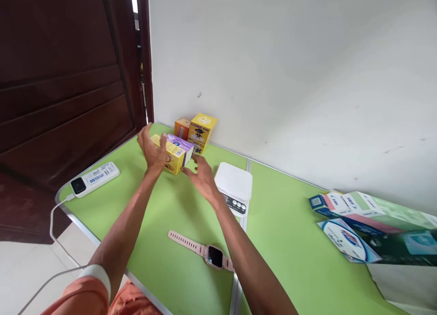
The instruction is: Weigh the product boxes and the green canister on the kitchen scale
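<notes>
Green worktop (280, 224), white wall (290, 78) behind, dark door (61, 69) far L of the scale (234, 180). I've got 1 yellow box (175, 163) & 1 purple box (181, 144) side by side, L of scale: L hand (154, 152) spread at far end, R hand (202, 174) spread at scale-side end. 1 watch (215, 256), near side of scale.

On the table (280, 242), the front box (175, 163) lies between the left hand (152, 150) and the right hand (201, 174); the second box (182, 144) sits directly behind it. Farther back — near the wall (273, 78) — the COME ON box (201, 129) stands right of the small box (182, 130). Scale (234, 182): right. Watch (214, 256): before the scale. Cabled device (95, 179): left edge. Cartons (375, 215): far right.
</notes>
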Available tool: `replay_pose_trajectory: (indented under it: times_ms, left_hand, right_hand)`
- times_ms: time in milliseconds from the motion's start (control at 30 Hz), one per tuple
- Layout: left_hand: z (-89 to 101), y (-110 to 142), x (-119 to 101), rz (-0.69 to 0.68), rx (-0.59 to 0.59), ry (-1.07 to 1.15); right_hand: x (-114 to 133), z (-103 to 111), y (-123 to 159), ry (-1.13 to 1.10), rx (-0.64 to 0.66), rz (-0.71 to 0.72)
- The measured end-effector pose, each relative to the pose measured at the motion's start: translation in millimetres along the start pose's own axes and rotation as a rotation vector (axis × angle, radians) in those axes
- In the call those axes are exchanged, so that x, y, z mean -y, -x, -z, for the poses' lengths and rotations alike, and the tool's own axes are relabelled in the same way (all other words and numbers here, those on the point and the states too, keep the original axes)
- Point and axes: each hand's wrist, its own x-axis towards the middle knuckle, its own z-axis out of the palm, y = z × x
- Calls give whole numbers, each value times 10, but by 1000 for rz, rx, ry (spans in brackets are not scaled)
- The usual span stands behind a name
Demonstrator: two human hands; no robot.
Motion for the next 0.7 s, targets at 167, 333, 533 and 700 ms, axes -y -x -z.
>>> replay_pose_trajectory:
  times_ms: [167, 333, 533, 700]
  left_hand:
    - [-60, -203, 715, 448, 207, 125]
    - [-94, -103, 794, 475, 385, 243]
    - [120, 125, 565, 317, 313, 15]
    - [180, 299, 96, 123, 142, 13]
  right_hand:
    - [-142, -502, -175, -86, -39, -90]
    - [-156, -650, -174, -116, -113, -97]
    - [-36, -523, 122, -194, -26, -161]
    - [161, -130, 375, -261, -73, -62]
